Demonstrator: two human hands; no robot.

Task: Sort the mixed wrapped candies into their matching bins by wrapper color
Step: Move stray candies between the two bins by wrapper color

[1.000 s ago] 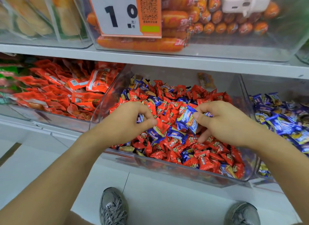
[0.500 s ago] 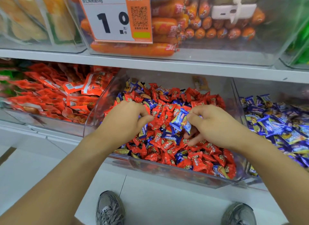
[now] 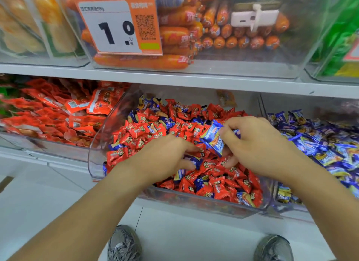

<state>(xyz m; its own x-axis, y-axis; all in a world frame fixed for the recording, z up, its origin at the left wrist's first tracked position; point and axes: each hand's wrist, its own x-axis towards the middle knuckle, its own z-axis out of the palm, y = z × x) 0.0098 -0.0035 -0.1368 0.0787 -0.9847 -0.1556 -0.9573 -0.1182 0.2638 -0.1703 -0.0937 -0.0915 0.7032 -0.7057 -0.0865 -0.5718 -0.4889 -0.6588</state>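
Blue candies (image 3: 212, 139) (bunched), right hand (image 3: 258, 146) pinching

One cam only, on my head, looked fwd and down at close range over the mixed candy bin (image 3: 116, 124), shelf (image 3: 194, 82) above, my shoes (image 3: 124, 243) below.

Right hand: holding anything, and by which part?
Yes. The right hand pinches blue-wrapped candies by their right ends, thumb on top, above the mixed bin.
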